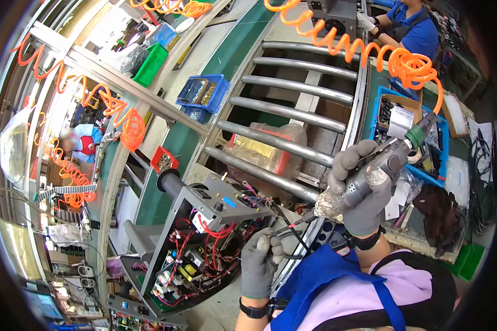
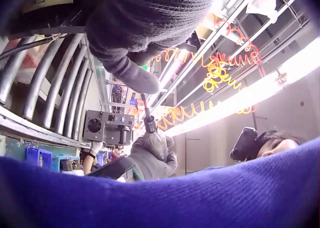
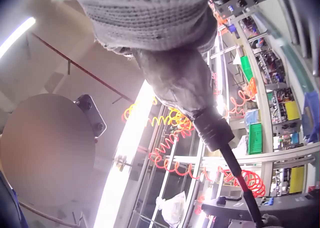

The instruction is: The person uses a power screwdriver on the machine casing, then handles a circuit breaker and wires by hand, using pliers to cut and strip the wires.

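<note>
A grey-gloved right hand point(image 1: 370, 207) grips an air screwdriver point(image 1: 385, 161), its nose wrapped in crinkled, clear material. From the nose a dark bit point(image 3: 232, 163) with a red band points toward the left hand point(image 1: 258, 265), also grey-gloved. Thumb and fingers of that left hand pinch at the bit's tip; whatever sits between them is hidden. In the left wrist view the bit point(image 2: 145, 104) meets a gloved fingertip. Left of the left hand stands an opened grey metal case point(image 1: 210, 193), showing circuit boards and red wires point(image 1: 212, 231) inside.
Metal rollers point(image 1: 292, 113) run beyond the hands. An orange coiled hose point(image 1: 408, 66) leads to the screwdriver. A blue bin point(image 1: 378, 105) of parts stands at the right, a blue tray point(image 1: 221, 88) and red tray point(image 1: 164, 160) farther left. Another person point(image 1: 419, 33) works at the back.
</note>
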{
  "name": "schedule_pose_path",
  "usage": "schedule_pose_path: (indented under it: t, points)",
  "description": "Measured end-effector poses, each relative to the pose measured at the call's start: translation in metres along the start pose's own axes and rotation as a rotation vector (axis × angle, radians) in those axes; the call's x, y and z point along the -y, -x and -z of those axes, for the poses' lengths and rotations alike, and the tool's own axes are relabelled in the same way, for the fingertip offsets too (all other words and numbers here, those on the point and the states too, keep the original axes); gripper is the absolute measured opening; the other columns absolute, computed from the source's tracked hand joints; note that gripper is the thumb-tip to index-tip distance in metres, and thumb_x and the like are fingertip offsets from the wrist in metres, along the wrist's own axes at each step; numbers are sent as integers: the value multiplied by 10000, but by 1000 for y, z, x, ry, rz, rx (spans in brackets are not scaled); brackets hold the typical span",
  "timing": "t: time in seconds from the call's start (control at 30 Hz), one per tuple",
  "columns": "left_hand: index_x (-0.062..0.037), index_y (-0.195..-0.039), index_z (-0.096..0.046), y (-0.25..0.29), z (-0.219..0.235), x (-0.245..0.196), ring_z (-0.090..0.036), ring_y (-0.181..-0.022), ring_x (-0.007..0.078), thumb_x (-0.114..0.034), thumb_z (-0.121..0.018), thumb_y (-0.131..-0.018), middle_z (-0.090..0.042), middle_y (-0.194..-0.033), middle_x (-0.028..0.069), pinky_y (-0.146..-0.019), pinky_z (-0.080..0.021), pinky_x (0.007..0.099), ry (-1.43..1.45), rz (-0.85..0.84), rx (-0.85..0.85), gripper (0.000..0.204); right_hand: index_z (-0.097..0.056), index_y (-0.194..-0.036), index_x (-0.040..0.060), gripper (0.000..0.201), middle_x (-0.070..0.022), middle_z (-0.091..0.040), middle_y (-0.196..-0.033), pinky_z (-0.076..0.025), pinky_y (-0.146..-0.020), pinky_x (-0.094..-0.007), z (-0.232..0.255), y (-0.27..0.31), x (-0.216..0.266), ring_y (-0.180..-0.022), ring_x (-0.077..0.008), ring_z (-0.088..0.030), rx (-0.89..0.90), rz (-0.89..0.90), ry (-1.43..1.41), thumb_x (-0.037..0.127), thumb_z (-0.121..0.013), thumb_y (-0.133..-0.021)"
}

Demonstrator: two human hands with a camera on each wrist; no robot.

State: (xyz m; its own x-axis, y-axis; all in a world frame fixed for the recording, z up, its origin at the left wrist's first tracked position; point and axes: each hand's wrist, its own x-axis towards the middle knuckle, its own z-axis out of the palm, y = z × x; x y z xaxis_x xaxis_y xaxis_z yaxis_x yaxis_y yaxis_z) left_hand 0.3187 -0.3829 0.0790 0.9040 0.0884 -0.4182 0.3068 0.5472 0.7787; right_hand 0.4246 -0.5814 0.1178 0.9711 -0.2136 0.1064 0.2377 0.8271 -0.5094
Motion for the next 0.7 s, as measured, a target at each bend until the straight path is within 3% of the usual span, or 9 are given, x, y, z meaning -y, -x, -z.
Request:
schedule_pose_path:
  t: [0.13, 0.3, 0.4, 0.53, 0.6, 0.7]
  points:
    - [6, -1032, -584, 9, -15, -5, -476, -517, 105, -382, -564, -979, -561, -724, 39, -446, -364, 226, -240, -21, -86, 392, -537, -1099, 104, 371, -51, -506, -887, -419, -508, -249, -2, 0, -5, -741, -163, -482, -5, -8, -53, 274, -632, -783]
    - [10, -1037, -582, 10, -12, -8, -493, -552, 112, -395, -580, -969, -570, -751, 49, -462, -372, 224, -151, -32, -122, 410, -537, -1108, 103, 365, -47, -488, -888, -425, -515, -247, -7, -2, -8, -736, -156, -463, -12, -19, -75, 260, -621, -789]
    - [12, -1053, -578, 10, -8, -9, -500, -569, 116, -398, -597, -959, -573, -762, 53, -472, -382, 224, -87, -31, -81, 421, -524, -1120, 91, 364, -107, -571, -898, -485, -519, -303, 1, -5, -13, -725, -203, -568, -5, -3, -74, 276, -589, -813]
    - [10, -1063, -576, 8, -10, -7, -495, -556, 112, -403, -614, -948, -575, -765, 55, -466, -383, 225, -150, -101, -117, 430, -523, -1120, 88, 371, -110, -571, -877, -481, -509, -305, 1, -8, -16, -680, -204, -565, 0, -7, -89, 280, -580, -807]
    - [9, -1057, -578, 9, -11, -9, -489, -543, 107, -407, -614, -948, -574, -763, 53, -454, -371, 220, -188, -77, -159, 432, -523, -1117, 86, 373, -109, -571, -865, -480, -505, -307, 3, -10, -15, -656, -205, -562, 41, -13, -78, 280, -577, -804]
    - [4, -1043, -577, 10, -8, -14, -483, -526, 105, -414, -617, -944, -577, -765, 48, -439, -359, 213, -149, 6, -164, 431, -531, -1082, 101, 359, -59, -491, -869, -430, -483, -243, -9, -8, -10, -717, -160, -482, -24, -61, -67, 271, -633, -782]
